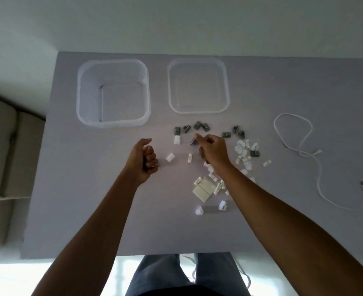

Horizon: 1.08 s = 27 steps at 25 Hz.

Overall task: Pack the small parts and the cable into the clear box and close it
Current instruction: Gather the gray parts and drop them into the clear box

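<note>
The clear box [81, 97] stands open at the table's back left, nothing inside it. Its clear lid [197, 111] lies flat just to the right. Small grey clips [197, 126] sit in a loose row in front of the lid. White clips [243, 151] are scattered to the right and below my hands. A white cable [304, 150] lies looped at the far right. My right hand [213, 151] pinches a grey clip [193, 142] with thumb and forefinger. My left hand [144, 161] is curled shut beside a white clip [170, 157]; nothing shows in it.
A cream flat part [205, 189] and two white clips [199, 211] lie near my right forearm. The grey table's [80, 199] front edge is close to my legs. A beige cushioned seat [3, 146] stands left of the table.
</note>
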Each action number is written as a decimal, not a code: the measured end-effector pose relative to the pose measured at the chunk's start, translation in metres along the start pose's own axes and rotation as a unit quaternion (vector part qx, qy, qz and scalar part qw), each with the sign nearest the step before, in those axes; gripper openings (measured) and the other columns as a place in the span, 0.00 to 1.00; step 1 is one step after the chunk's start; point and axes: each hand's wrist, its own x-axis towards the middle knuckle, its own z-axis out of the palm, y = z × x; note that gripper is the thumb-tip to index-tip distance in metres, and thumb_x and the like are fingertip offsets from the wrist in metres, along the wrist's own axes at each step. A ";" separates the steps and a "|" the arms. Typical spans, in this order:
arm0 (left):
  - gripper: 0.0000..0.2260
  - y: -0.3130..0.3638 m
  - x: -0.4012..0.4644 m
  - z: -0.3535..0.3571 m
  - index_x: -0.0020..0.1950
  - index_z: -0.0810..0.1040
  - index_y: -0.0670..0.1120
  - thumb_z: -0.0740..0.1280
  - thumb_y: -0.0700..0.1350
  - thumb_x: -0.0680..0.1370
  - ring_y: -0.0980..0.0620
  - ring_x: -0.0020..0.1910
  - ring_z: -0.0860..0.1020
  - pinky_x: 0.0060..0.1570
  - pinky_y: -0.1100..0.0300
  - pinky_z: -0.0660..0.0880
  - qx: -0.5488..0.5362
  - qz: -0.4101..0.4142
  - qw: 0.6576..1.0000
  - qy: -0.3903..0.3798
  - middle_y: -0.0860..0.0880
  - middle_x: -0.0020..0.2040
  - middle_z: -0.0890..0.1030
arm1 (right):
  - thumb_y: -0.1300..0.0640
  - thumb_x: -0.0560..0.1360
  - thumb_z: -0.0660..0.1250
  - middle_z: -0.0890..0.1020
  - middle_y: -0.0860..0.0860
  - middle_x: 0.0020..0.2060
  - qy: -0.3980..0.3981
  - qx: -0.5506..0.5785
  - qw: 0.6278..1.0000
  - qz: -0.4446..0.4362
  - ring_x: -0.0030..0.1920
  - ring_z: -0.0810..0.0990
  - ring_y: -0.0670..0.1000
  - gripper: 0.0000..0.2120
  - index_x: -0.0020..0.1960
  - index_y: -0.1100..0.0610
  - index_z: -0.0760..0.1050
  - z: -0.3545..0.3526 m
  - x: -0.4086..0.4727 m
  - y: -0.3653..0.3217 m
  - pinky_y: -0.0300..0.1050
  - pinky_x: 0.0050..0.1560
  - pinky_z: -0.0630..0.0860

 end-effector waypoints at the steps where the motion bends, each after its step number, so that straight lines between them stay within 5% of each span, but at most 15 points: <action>1: 0.18 0.000 0.007 -0.005 0.30 0.68 0.46 0.66 0.54 0.76 0.51 0.22 0.65 0.25 0.61 0.60 0.163 0.020 0.985 0.053 0.48 0.26 0.67 | 0.49 0.74 0.72 0.78 0.51 0.28 0.023 -0.106 0.993 -0.053 0.27 0.75 0.49 0.15 0.35 0.54 0.73 0.005 0.005 0.001 0.42 0.32 0.70; 3: 0.24 -0.005 0.018 -0.013 0.36 0.76 0.41 0.66 0.62 0.75 0.46 0.30 0.77 0.34 0.57 0.74 0.490 0.063 0.854 0.162 0.43 0.32 0.79 | 0.50 0.74 0.70 0.82 0.52 0.38 0.036 -0.269 0.957 -0.099 0.36 0.79 0.52 0.08 0.47 0.54 0.75 0.014 0.008 0.000 0.43 0.39 0.72; 4: 0.28 -0.009 0.021 -0.015 0.42 0.79 0.38 0.65 0.66 0.74 0.43 0.38 0.80 0.41 0.55 0.76 0.571 0.071 0.796 0.189 0.41 0.39 0.82 | 0.50 0.75 0.69 0.82 0.54 0.41 0.030 -0.323 0.940 -0.106 0.40 0.80 0.55 0.10 0.53 0.54 0.75 0.017 0.009 -0.001 0.43 0.40 0.71; 5: 0.32 -0.013 0.023 -0.016 0.48 0.79 0.36 0.66 0.68 0.73 0.40 0.45 0.81 0.45 0.55 0.75 0.595 0.070 0.776 0.198 0.40 0.45 0.82 | 0.51 0.75 0.68 0.83 0.57 0.44 0.021 -0.365 0.924 -0.115 0.43 0.81 0.58 0.13 0.56 0.55 0.73 0.019 0.010 0.000 0.44 0.41 0.70; 8: 0.29 -0.023 0.026 -0.010 0.56 0.77 0.35 0.67 0.63 0.75 0.36 0.54 0.79 0.50 0.52 0.76 0.608 0.081 0.767 0.192 0.36 0.54 0.80 | 0.52 0.77 0.66 0.83 0.59 0.49 0.005 -0.435 0.892 -0.127 0.50 0.81 0.60 0.15 0.59 0.58 0.71 0.021 0.012 0.003 0.44 0.42 0.69; 11: 0.18 -0.023 0.032 -0.005 0.48 0.78 0.36 0.66 0.52 0.77 0.39 0.46 0.82 0.46 0.54 0.78 0.602 0.097 0.777 0.157 0.37 0.45 0.83 | 0.51 0.77 0.68 0.82 0.56 0.46 -0.003 -0.385 0.917 -0.106 0.45 0.81 0.55 0.14 0.58 0.59 0.73 0.024 0.011 0.008 0.42 0.40 0.70; 14: 0.11 -0.011 0.027 0.006 0.43 0.77 0.40 0.63 0.47 0.78 0.48 0.28 0.77 0.30 0.60 0.72 0.403 0.046 0.909 0.096 0.41 0.36 0.85 | 0.53 0.76 0.70 0.80 0.53 0.35 -0.032 -0.071 0.997 -0.006 0.29 0.75 0.48 0.10 0.50 0.59 0.77 0.020 0.007 0.007 0.39 0.30 0.69; 16: 0.05 -0.001 0.020 0.014 0.41 0.70 0.44 0.59 0.41 0.76 0.51 0.23 0.68 0.26 0.62 0.64 0.211 0.022 0.977 0.030 0.38 0.42 0.85 | 0.54 0.77 0.67 0.74 0.54 0.29 -0.090 0.188 0.973 0.100 0.24 0.68 0.49 0.08 0.45 0.59 0.77 0.007 0.000 0.003 0.38 0.24 0.62; 18: 0.05 0.010 0.020 0.019 0.39 0.68 0.46 0.57 0.37 0.73 0.53 0.23 0.64 0.25 0.63 0.59 0.092 0.018 0.995 -0.028 0.39 0.42 0.84 | 0.54 0.76 0.61 0.72 0.53 0.29 -0.144 0.325 0.923 0.145 0.25 0.67 0.49 0.08 0.43 0.57 0.75 -0.010 -0.002 0.000 0.38 0.24 0.58; 21: 0.04 0.025 0.029 0.034 0.39 0.73 0.46 0.60 0.40 0.72 0.53 0.24 0.62 0.25 0.63 0.56 0.071 0.011 0.995 -0.071 0.45 0.34 0.74 | 0.52 0.77 0.60 0.73 0.53 0.31 -0.144 0.321 0.926 0.134 0.26 0.69 0.49 0.11 0.38 0.55 0.73 -0.029 0.007 -0.004 0.37 0.24 0.59; 23: 0.09 0.032 0.040 0.047 0.40 0.75 0.45 0.65 0.47 0.77 0.53 0.24 0.63 0.25 0.63 0.57 0.186 0.033 0.981 -0.033 0.46 0.31 0.73 | 0.47 0.78 0.64 0.74 0.53 0.29 -0.082 0.217 0.967 0.106 0.24 0.70 0.50 0.17 0.34 0.54 0.72 -0.035 0.018 -0.009 0.38 0.24 0.61; 25: 0.15 0.035 0.057 0.059 0.40 0.78 0.41 0.68 0.53 0.77 0.51 0.24 0.70 0.24 0.63 0.65 0.364 0.103 0.925 0.033 0.47 0.29 0.77 | 0.46 0.78 0.66 0.75 0.54 0.26 0.000 0.063 0.998 0.028 0.23 0.72 0.51 0.19 0.34 0.58 0.74 -0.037 0.033 -0.013 0.40 0.25 0.65; 27: 0.18 0.037 0.073 0.071 0.42 0.78 0.38 0.69 0.54 0.77 0.48 0.32 0.79 0.34 0.57 0.78 0.525 0.180 0.828 0.086 0.45 0.34 0.81 | 0.48 0.79 0.66 0.78 0.54 0.29 0.053 -0.114 0.989 -0.076 0.28 0.76 0.52 0.18 0.40 0.62 0.77 -0.037 0.050 -0.014 0.43 0.33 0.70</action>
